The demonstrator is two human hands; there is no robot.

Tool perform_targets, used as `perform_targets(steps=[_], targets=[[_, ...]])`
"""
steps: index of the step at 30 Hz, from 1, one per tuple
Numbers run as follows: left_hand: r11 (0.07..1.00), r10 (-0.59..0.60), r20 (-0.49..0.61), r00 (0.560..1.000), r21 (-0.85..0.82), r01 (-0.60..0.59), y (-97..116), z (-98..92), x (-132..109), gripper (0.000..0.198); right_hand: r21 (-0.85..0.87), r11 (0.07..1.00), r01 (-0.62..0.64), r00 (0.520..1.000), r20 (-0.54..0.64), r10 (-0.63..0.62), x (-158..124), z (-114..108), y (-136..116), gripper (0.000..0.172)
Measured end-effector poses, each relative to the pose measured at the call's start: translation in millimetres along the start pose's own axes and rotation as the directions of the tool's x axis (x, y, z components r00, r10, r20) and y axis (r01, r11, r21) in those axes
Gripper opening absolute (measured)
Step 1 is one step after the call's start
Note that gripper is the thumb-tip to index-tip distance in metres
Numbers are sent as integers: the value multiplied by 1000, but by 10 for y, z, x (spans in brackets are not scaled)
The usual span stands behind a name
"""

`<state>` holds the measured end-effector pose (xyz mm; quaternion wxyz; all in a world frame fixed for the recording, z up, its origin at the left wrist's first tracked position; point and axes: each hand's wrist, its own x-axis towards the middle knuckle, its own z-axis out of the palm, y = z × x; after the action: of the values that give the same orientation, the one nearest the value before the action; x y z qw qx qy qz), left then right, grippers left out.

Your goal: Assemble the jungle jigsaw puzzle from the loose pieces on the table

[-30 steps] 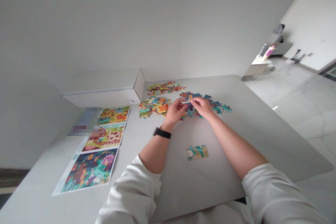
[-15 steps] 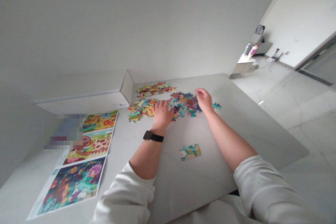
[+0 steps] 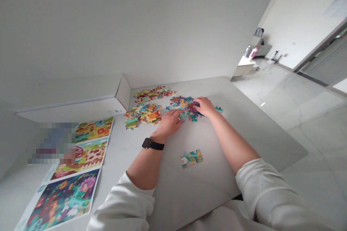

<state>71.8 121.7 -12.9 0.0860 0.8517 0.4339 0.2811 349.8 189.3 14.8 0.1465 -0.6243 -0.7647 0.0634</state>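
A loose pile of blue, teal and purple jigsaw puzzle pieces point(image 3: 195, 116) lies toward the back of the table. My left hand point(image 3: 170, 123), with a black watch on its wrist, rests at the pile's near left side, fingers stretched out over some pieces. At the pile's right side, my right hand point(image 3: 205, 106) has thumb and fingers bent around a dark purple puzzle piece point(image 3: 196, 104). Closer to me, a small joined section of puzzle point(image 3: 192, 158) in teal and yellow lies flat, apart from both hands.
Yellow and orange pieces point(image 3: 146, 114) form another pile on the left, with red and green pieces point(image 3: 154, 94) behind it. Printed picture sheets point(image 3: 66, 198) lie at the left, below a white box point(image 3: 73, 106). The table point(image 3: 260, 130) has its edge on the right.
My right hand has come down onto the blue and purple pieces. My left hand has shifted right, away from the yellow pieces. The view has turned slightly.
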Motion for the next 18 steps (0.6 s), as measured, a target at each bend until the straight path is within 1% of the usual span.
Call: perform_targets(steps=[2, 4, 7, 9, 10, 12, 15, 18], targets=[[999, 41, 20, 999, -25, -41, 13, 18, -5, 42, -8, 995, 98, 995, 13, -98, -16, 103, -152, 38], [995, 94, 59, 994, -51, -91, 14, 31, -7, 35, 14, 985, 174, 984, 24, -174, -42, 165, -238, 38], [987, 148, 119, 982, -76, -139, 8, 30, -3, 22, 117, 946, 302, 951, 36, -308, -72, 190, -264, 34], [987, 146, 135, 980, -83, -136, 13, 16, 1, 20, 185, 910, 370, 922, 50, -385, -77, 178, -245, 34], [988, 140, 133, 981, -83, -130, 17, 7, 2, 20, 192, 907, 376, 919, 52, -392, -75, 167, -230, 34], [991, 123, 119, 985, -68, -116, 27, -12, 3, 21, 135, 937, 322, 944, 35, -329, -69, 138, -190, 33], [997, 83, 83, 993, -11, -83, 26, -27, 0, 22, -17, 992, 125, 992, -20, -126, -63, 86, -104, 31], [999, 35, 61, 998, 32, -37, 3, -27, 0, 24, -103, 993, -54, 997, -52, 49, -65, 49, -23, 36]])
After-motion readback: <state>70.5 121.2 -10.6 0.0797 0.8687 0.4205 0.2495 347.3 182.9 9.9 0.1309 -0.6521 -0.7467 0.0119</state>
